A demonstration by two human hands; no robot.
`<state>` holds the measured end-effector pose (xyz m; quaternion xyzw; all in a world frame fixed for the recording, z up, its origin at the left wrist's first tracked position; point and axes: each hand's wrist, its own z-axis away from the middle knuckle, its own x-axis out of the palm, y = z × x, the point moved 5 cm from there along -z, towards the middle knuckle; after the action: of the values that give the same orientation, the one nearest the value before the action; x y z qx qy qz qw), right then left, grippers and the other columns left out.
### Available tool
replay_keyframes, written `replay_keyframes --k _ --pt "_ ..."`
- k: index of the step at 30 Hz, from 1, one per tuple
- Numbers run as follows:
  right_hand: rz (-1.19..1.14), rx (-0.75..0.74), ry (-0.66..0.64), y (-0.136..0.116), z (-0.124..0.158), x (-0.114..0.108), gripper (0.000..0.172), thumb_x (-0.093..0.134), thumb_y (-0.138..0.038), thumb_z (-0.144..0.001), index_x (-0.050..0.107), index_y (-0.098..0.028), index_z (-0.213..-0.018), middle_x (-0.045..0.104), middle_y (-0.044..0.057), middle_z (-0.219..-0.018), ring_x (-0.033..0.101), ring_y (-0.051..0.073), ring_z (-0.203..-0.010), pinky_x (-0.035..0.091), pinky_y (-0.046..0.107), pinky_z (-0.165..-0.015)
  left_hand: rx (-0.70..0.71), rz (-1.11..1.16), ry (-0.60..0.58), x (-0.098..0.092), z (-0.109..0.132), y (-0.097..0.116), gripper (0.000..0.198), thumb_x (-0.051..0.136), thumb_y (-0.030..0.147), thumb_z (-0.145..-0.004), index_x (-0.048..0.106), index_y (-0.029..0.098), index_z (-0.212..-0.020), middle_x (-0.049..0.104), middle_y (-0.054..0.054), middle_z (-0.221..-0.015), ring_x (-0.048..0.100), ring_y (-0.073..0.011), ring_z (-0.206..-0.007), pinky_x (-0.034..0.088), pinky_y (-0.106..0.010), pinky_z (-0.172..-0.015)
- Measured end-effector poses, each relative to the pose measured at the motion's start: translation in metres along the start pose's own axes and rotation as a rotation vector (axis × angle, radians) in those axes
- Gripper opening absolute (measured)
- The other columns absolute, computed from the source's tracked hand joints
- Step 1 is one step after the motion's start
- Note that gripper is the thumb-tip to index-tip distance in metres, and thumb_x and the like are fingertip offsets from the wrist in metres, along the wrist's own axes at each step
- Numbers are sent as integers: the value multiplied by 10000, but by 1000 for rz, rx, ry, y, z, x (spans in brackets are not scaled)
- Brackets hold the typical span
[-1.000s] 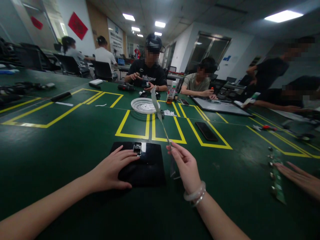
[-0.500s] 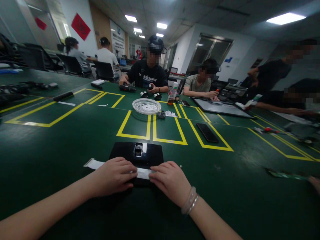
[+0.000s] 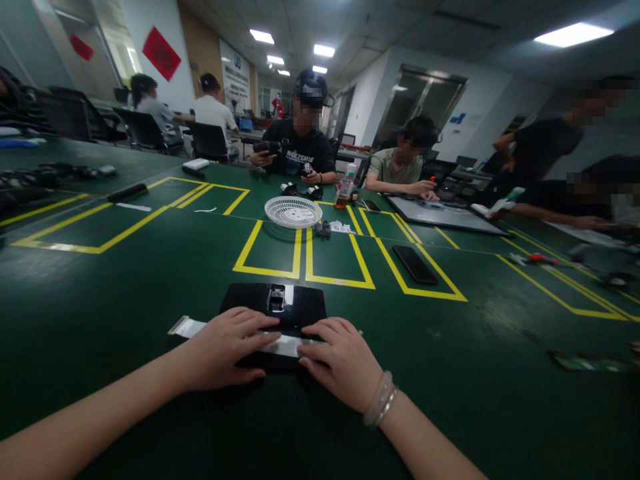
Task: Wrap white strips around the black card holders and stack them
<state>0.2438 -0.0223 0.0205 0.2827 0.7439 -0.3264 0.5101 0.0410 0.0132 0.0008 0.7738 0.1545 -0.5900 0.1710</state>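
A glossy black panel [image 3: 305, 303] lies on the green table right in front of me, with a rectangular metal-edged recess near its far edge. Across the panel runs a flat white ribbon strip [image 3: 287, 345], whose left end sticks out past the panel. My left hand [image 3: 230, 347] rests over the left part of strip and panel, palm down, fingers spread. On the right side my right hand [image 3: 337, 357] lies over the strip the same way, its fingers apart. Both hands touch the strip and the panel, and neither is wrapped around anything.
Beyond the panel are a white round basket [image 3: 293, 212], a small dark part [image 3: 323, 229] and a black phone [image 3: 415, 265]. A bottle [image 3: 345, 190] stands farther back. A green circuit board [image 3: 593, 362] lies at the right. Several people sit around.
The fingers of both my hands have spread and lifted a little from the strip. Across the table, a person has raised a dark tool. A hand at the far right has drawn back from the circuit board.
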Motion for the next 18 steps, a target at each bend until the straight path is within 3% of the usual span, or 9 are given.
replay_keyframes --k 3,5,8,12,18 --pt "-33 -13 62 3 0 -1 177 651 -273 -907 703 -302 -1074 683 20 -1203 589 220 -1084 395 451 -989 -107 5 -55 3 1 -9 888 736 546 -807 341 226 -1535 359 -110 -1532 401 -349 -1352 321 -536 -1133" --pt "-56 -18 118 4 0 -3 216 640 -257 -912 682 -289 -1121 684 28 -1200 593 208 -1072 394 429 -985 -141 22 -100 5 2 -12 936 700 591 -825 271 213 -1566 321 -110 -1552 350 -345 -1391 270 -541 -1166" --pt "-48 -24 146 4 1 -4 153 614 -235 -926 697 -280 -1046 703 15 -1134 605 195 -1028 392 411 -970 -144 36 -125 7 3 -13 890 671 577 -860 253 250 -1574 279 -86 -1573 310 -339 -1417 259 -534 -1176" --pt "-6 -38 78 4 1 3 127 626 -203 -915 712 -284 -961 726 -8 -1019 634 177 -916 411 391 -921 -102 43 -105 6 3 -9 836 672 497 -891 250 268 -1575 235 -87 -1589 305 -340 -1422 282 -527 -1171" --pt "-67 41 47 8 -1 6 168 643 -159 -891 669 -237 -1038 748 8 -966 667 179 -862 450 348 -849 -6 30 -111 3 0 1 682 715 311 -879 412 364 -1488 244 -52 -1588 329 -333 -1413 309 -555 -1153"
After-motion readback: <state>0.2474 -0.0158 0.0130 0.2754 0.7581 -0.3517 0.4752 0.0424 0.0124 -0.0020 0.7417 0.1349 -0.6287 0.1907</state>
